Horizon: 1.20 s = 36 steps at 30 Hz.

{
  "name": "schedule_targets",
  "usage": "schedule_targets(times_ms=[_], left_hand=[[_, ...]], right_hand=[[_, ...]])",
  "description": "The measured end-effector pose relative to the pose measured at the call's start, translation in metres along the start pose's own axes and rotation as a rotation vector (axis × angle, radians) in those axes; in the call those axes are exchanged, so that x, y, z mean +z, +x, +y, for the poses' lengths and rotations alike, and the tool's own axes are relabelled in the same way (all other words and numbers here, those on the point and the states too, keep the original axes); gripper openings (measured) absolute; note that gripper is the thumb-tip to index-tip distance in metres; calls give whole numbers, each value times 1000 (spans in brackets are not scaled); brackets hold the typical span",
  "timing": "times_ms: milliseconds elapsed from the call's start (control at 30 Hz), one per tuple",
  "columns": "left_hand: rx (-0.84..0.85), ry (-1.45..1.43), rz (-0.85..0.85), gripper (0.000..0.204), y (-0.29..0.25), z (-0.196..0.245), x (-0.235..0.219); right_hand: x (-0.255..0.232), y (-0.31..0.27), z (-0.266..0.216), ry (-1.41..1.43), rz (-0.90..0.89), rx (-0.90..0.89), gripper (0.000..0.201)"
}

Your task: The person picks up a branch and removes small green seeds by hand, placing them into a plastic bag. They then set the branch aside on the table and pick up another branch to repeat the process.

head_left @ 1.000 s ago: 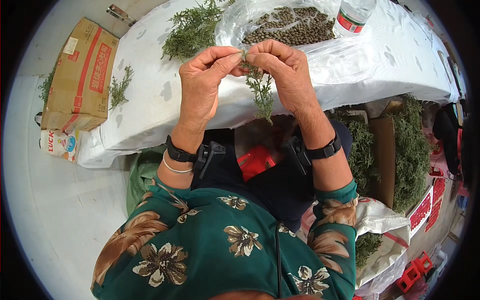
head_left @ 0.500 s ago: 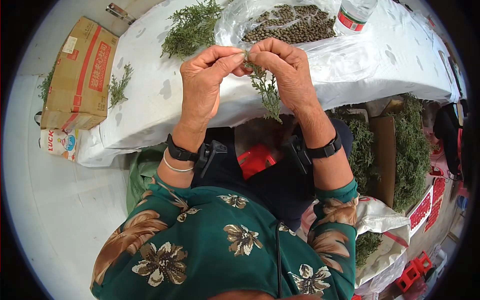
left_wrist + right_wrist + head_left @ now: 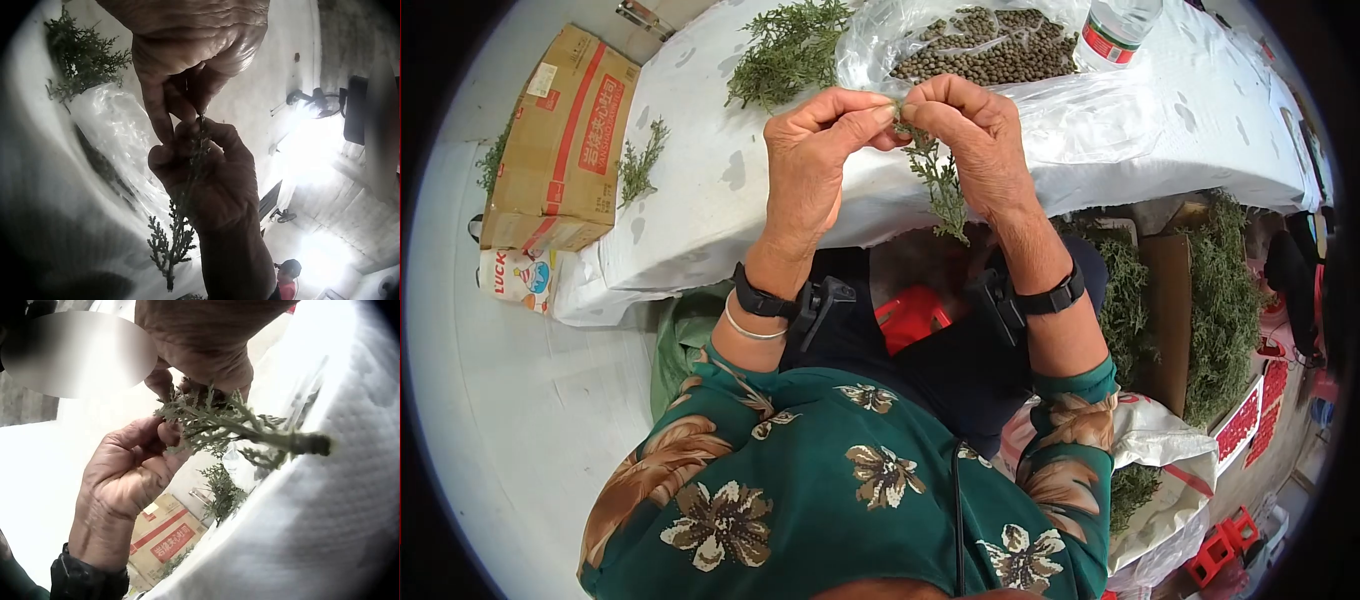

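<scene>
Hands (image 3: 900, 115) both pinch the sprig (image 3: 937, 180) at its top above the counter (image 3: 700, 200); keep your grips close, pull gently.

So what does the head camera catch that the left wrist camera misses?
Only the head view shows the cardboard box, the water bottle, the round brown seeds in the plastic bag, and the person's green flowered sleeves. Only the left wrist view shows the room behind, with a fan near a bright window. Both show the left hand and right hand pinching one green sprig over the white cloth.
</scene>
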<state>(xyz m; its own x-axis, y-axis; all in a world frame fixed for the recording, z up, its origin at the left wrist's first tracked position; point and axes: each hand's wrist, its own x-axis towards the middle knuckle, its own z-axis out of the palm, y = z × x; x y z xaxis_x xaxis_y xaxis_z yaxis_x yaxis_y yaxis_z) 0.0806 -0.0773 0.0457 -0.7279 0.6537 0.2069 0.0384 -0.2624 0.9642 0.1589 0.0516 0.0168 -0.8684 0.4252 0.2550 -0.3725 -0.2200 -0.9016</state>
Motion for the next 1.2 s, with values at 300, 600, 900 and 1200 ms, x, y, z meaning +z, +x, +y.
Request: schedule_targets(times_ms=[300, 600, 900, 1200], left_hand=[[-30, -187, 105, 22, -4, 0, -6], [-180, 38, -12, 30, -36, -8, -49], [42, 284, 435, 26, -31, 41, -192], [-20, 1595, 513, 32, -9, 83, -343]], right_hand=[[20, 16, 3, -64, 121, -113, 5], [61, 39, 35, 198, 112, -22, 11], [82, 45, 38, -53, -38, 41, 25], [54, 39, 21, -150, -7, 50, 25]])
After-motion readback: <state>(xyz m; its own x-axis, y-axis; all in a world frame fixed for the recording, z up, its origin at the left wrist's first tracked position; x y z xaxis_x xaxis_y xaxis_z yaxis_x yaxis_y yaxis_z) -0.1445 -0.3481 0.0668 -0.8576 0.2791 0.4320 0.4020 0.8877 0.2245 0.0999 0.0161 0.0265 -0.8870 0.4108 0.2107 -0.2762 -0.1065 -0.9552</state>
